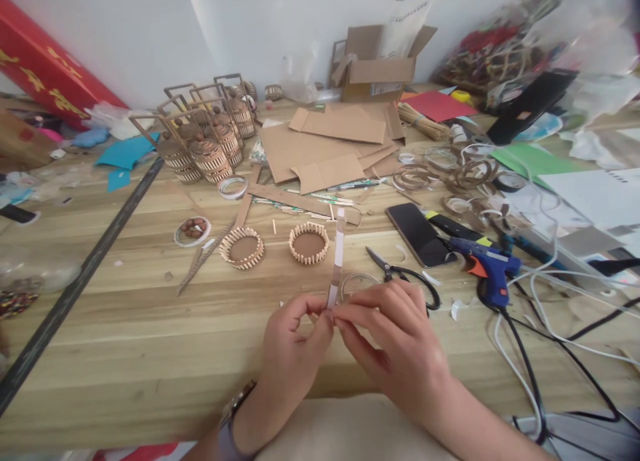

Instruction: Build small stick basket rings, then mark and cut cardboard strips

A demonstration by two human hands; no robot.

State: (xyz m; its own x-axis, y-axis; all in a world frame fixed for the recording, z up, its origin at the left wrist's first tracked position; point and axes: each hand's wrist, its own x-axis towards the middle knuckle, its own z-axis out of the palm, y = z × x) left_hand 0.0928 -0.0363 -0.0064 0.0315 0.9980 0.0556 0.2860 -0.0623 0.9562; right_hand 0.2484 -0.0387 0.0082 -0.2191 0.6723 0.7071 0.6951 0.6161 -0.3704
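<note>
Now, hands: I see left hand (pixel 296 347) and right hand (pixel 403 341) pinched closed on the strip's (pixel 339 247) lower end.
Strip: upright, white-patched, joined to nothing I can see.
Left round (pixel 243 248), right round (pixel 309 245): stick-rimmed, open-topped on tabletop (pixel 165 341); part-built, I judge.
Lantern-like pieces (pixel 213 159): far left, handles on; look finished.

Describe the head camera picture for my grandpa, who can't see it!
A person's left hand pinches a narrow white-and-brown strip above a wooden table, with the right hand at its lower end. Beyond are two round stick-walled pieces; scissors, a phone and a blue glue gun lie rightward.
</note>
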